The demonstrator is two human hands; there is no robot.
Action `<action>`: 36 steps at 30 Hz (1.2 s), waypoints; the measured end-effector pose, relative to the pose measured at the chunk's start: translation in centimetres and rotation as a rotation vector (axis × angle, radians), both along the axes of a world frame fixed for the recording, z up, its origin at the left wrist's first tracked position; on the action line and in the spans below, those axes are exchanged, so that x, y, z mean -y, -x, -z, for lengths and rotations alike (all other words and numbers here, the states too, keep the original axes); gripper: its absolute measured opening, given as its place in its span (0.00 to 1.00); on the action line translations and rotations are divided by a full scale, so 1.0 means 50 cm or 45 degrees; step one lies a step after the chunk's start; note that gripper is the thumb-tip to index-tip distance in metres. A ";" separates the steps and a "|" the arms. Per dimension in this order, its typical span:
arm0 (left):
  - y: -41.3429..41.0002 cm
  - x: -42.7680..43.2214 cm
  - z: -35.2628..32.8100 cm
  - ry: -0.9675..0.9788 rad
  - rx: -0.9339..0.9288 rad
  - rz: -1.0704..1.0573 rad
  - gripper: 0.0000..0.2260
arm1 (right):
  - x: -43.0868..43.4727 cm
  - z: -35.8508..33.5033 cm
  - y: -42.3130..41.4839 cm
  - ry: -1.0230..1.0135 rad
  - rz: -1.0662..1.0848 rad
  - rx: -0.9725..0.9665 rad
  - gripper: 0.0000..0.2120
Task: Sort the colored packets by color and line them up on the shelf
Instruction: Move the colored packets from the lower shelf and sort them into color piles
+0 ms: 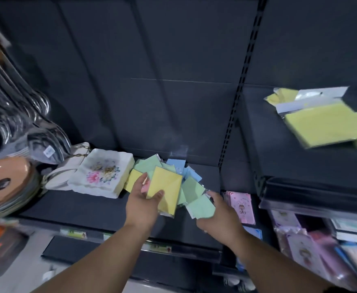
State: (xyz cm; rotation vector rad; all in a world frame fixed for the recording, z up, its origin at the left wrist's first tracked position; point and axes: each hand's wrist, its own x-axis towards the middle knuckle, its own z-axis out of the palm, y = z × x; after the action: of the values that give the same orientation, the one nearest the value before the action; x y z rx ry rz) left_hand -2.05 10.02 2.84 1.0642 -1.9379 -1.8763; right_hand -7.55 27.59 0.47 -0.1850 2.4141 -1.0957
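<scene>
Dark shelf [84, 208], mid level. Mixed pile [173, 168] of colored packets sits toward the back, just right of a white floral pack [103, 172]. The pile shows green, blue, yellow and a sliver of pink, overlapping, not sorted.

Left hand [141, 203]: over the front of the pile, thumb laid across the lower edge of a yellow packet [166, 186], other fingers running along its left side and under it. A pinch hold, with the packet tilted and lifted above the rest.

Right hand [217, 216]: back of the hand toward the camera, fingers curled over a green packet [201, 208] at the right edge of the pile. Cannot tell whether that packet is off the shelf or resting on it.

Surroundings: pale handbag [65, 176] touching the left side of the floral pack, stacked plates [6, 182] farther left. Pink cards [241, 206] just right of the right hand. On a higher shelf at the right, well apart, larger yellow sheets [321, 125] in clear wrap, blurred.
</scene>
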 end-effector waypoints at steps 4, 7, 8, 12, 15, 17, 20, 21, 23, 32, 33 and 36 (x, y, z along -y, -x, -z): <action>-0.058 0.022 -0.048 0.053 -0.062 0.078 0.26 | 0.023 -0.059 -0.074 0.153 0.148 -0.029 0.36; -0.106 0.059 -0.072 0.123 -0.108 0.128 0.27 | 0.055 -0.089 -0.137 0.245 0.295 -0.047 0.33; -0.120 0.072 -0.080 0.153 -0.118 0.143 0.27 | 0.067 -0.098 -0.156 0.271 0.323 -0.058 0.32; -0.167 0.100 -0.138 0.272 -0.216 0.165 0.27 | 0.106 -0.148 -0.210 0.356 0.395 -0.184 0.27; -0.191 0.097 -0.193 0.316 -0.305 0.160 0.27 | 0.110 -0.197 -0.231 0.401 0.455 -0.295 0.24; -0.197 0.083 -0.222 0.315 -0.386 0.153 0.27 | 0.099 -0.231 -0.243 0.443 0.486 -0.365 0.23; -0.196 0.041 -0.269 0.277 -0.529 0.170 0.27 | 0.062 -0.283 -0.261 0.513 0.547 -0.463 0.16; -0.192 0.021 -0.285 0.262 -0.565 0.189 0.27 | 0.045 -0.298 -0.264 0.542 0.577 -0.489 0.14; -0.183 -0.023 -0.311 0.226 -0.624 0.224 0.27 | 0.005 -0.327 -0.270 0.567 0.642 -0.542 0.12; -0.100 -0.353 -0.387 0.163 -0.738 0.447 0.28 | -0.314 -0.417 -0.250 0.521 0.918 -0.734 0.09; -0.089 -0.403 -0.389 0.146 -0.731 0.473 0.28 | -0.362 -0.422 -0.247 0.506 0.941 -0.741 0.09; -0.062 -0.559 -0.403 0.108 -0.713 0.531 0.28 | -0.511 -0.438 -0.234 0.448 0.985 -0.785 0.09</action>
State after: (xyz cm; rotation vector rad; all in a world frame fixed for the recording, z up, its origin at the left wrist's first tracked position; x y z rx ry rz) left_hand 1.04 37.95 23.00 0.0713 -1.9530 -1.9787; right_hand 4.13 53.14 22.38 0.3979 2.8886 -2.0553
